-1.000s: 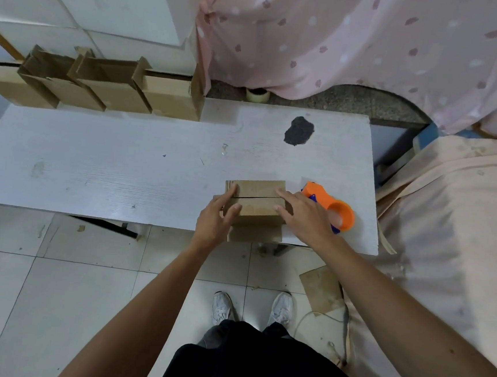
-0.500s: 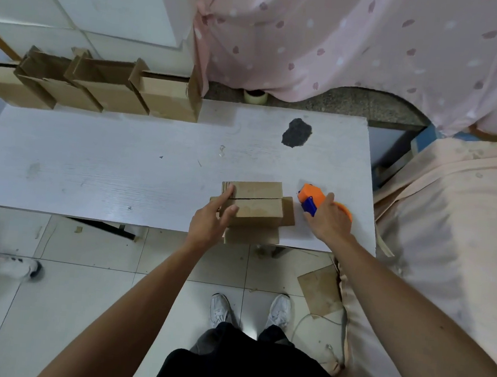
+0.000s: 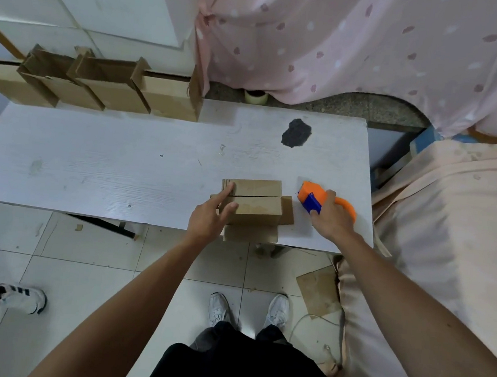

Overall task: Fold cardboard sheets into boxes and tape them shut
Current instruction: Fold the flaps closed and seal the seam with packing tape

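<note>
A small folded cardboard box [image 3: 255, 201] sits near the front edge of the white table [image 3: 107, 170], its two top flaps meeting in a seam. My left hand [image 3: 210, 215] presses straight fingers on the box's left end, holding the flaps down. Just right of the box lies an orange tape dispenser [image 3: 315, 198] with a blue part. My right hand [image 3: 330, 218] grips it, fingers curled over its body. The lower flaps of the box stick out toward me and to the right.
Several open cardboard boxes [image 3: 111, 89] line the table's back left. A tape roll [image 3: 256, 96] stands behind the table by a pink curtain. A cloth-covered bed [image 3: 447, 235] is at right. Another person's shoe [image 3: 21, 299] is on the floor at left.
My right hand left the box's right end, moved right to the orange tape dispenser and closed on it. My left hand stayed on the box. A shoe came into view at left.
</note>
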